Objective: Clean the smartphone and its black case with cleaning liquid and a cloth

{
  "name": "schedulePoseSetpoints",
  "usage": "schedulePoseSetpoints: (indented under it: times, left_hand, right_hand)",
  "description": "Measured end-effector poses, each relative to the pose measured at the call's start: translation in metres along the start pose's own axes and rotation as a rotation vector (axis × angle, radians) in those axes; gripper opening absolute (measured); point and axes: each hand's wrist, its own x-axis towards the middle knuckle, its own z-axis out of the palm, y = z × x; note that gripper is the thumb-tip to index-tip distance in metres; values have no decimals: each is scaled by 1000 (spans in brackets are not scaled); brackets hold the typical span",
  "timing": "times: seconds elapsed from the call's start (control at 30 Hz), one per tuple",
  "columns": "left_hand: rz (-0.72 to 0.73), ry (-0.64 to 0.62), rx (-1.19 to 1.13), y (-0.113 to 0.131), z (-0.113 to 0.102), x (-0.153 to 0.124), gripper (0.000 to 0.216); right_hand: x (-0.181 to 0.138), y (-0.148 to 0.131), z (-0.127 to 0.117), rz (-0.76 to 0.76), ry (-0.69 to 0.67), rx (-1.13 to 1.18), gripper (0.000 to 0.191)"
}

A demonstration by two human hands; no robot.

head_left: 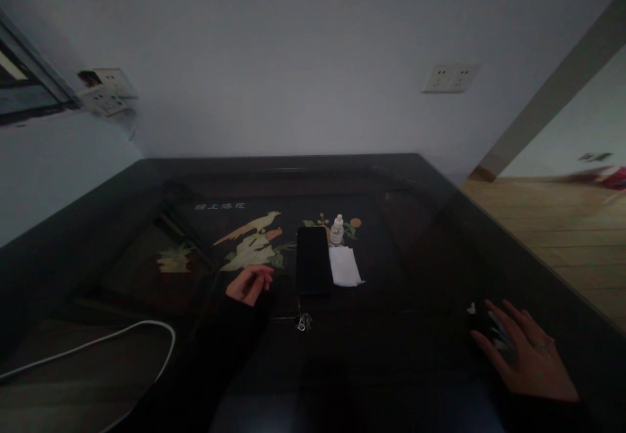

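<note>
My left hand (249, 283) is closed in a pinch above the dark table, left of a black smartphone (313, 261). Whatever may be between its fingertips is too small to make out. A silvery charm (304, 321) hangs from a cord at the phone's lower end. Beside the phone lie folded white paper (345, 266) and a small white-capped dropper bottle (337, 229), which stands upright. Far to the right, my right hand (531, 355) has its thumb and fingers apart over a small grey-and-white object (502, 338), partly hidden by the fingers. A small white bit (471, 308) lies near it.
The glossy dark table (391, 361) bears bird and flower pictures. A white cable (122, 330) loops at lower left. Wall sockets (450, 78) are beyond the table, with more sockets (105, 94) at left. Wooden floor (548, 224) lies past the right edge.
</note>
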Motion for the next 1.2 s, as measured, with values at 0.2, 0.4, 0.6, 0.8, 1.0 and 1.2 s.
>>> schedulePoseSetpoints:
  times: [0.2,0.4,0.6,0.8,1.0,1.2]
  left_hand:
    - [-41,-72,76,1,-7,1,14]
    - [-23,-77,164,0,-8,0,15]
    - [89,7,343,-3,-6,2,14]
    - [72,-77,508,-4,-9,-2,13]
    - [70,-111,595,-16,-9,-6,27]
    - [131,-111,510,-28,13,-5,29]
  right_hand:
    - [6,-9,-12,-108,165,-9,58]
    - [26,-39,-62,-114,316,27,47]
    - [93,-89,-115,-95,301,303,41]
    - [159,-173,-67,-88,-26,881,30]
    - [181,-220,1,-69,-85,987,27]
    - [174,-225,9,-56,-16,973,27]
